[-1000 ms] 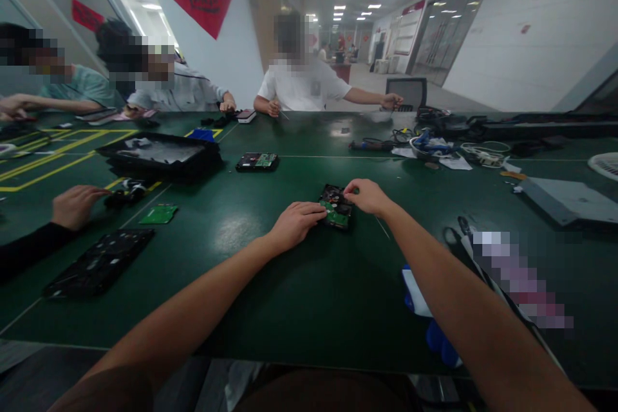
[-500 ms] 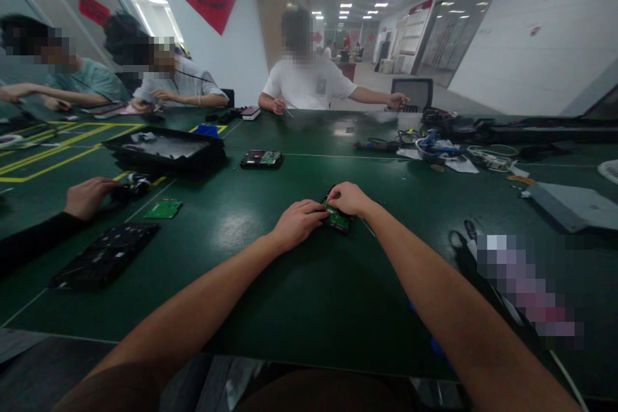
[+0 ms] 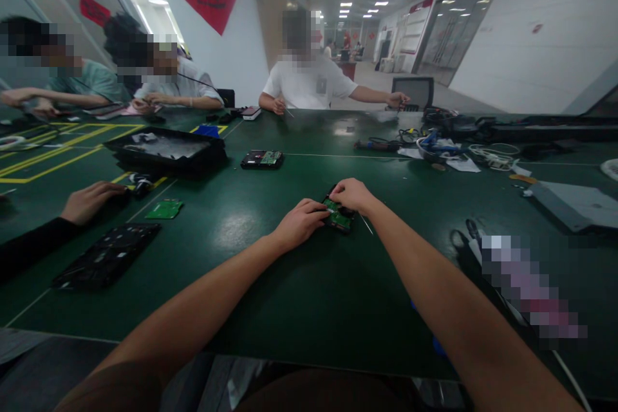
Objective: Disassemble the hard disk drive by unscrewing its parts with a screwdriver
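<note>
A hard drive (image 3: 348, 228) with a green circuit board (image 3: 338, 215) on top lies in front of me. My left hand (image 3: 302, 220) steadies it, fingers closed against its left side. Bent over the drive's upper part, my right hand (image 3: 352, 196) has thumb and fingertips pinched together at the board. A thin metal rod (image 3: 368, 225) juts out beneath the right hand and appears held in it; its other end is hidden by the fingers. What lies right at those fingertips is too small to tell.
Left of me are a loose green board (image 3: 165, 208), a black casing (image 3: 109, 254) and a co-worker's hand (image 3: 91, 203). Farther back sit a black tray (image 3: 167, 148) and another hard drive (image 3: 261, 159). Cables (image 3: 437, 143) and a grey metal box (image 3: 574, 203) lie right. Several people sit around.
My right hand has shifted left over the drive, from its right edge to its upper middle, and the thin rod moved with it. My left hand has stayed on the drive.
</note>
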### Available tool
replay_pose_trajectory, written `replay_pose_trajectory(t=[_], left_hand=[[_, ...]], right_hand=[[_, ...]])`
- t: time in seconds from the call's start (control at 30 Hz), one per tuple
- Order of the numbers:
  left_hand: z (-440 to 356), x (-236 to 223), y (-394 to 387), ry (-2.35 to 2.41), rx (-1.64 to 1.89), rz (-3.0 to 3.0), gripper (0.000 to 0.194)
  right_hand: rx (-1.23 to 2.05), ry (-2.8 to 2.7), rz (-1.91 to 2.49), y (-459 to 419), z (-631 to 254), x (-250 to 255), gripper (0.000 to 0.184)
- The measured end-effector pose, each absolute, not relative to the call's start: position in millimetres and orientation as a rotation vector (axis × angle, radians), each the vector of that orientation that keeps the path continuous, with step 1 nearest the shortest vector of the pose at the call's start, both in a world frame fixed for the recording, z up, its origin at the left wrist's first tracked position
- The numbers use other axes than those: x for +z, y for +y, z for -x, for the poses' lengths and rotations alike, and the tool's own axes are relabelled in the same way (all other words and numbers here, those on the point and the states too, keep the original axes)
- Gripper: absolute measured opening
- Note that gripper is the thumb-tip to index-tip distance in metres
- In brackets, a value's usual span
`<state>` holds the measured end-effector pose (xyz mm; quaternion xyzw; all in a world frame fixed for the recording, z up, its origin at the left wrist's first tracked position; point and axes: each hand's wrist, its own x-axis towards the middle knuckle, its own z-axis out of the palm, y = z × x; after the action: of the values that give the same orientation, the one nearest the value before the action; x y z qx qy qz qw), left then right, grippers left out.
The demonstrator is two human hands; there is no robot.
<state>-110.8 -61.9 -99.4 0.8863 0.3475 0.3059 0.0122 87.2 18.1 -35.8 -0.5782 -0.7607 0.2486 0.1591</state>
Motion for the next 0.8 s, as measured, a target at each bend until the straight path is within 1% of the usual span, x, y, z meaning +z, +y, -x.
replay_pose_trajectory(t=[0.1,0.2,0.27,0.33,0.4,0.5,0.57,0.63,0.67,0.8], left_hand=[[108,-97,-65,1.102,0.947,-2.747,0.032],[101,-92,-72,1.144,0.931,-2.741,0.031],[92,-90,-75,1.177,0.914,-2.743,0.031],[80,-90,-76,1.215,0.9,-2.748,0.031],[69,-91,-74,1.282,0.894,-2.742,0.031],[58,-93,-70,1.338,0.908,-2.681,0.035],[55,-90,-70,1.33,0.957,-2.598,0.049],[54,-82,-70,1.355,1.056,-2.503,0.063],[54,-76,-69,1.386,1.111,-2.461,0.067],[47,-42,-57,1.42,1.333,-2.257,0.063]], right_hand=[[0.683,-2.053,1.63,23,-96,-33,0.015],[0.855,-1.882,1.601,27,-103,-26,0.022],[0.99,-1.775,1.527,27,-108,-18,0.023],[1.069,-1.742,1.426,25,-114,-9,0.021],[1.084,-1.745,1.349,24,-120,0,0.025],[0.873,-1.835,1.296,23,-129,12,0.025],[0.695,-1.896,1.288,20,-132,18,0.024],[0.554,-1.948,1.277,14,-133,23,0.029],[0.493,-1.968,1.272,10,-131,25,0.032],[0.305,-2.04,1.278,-8,-121,31,0.035]])
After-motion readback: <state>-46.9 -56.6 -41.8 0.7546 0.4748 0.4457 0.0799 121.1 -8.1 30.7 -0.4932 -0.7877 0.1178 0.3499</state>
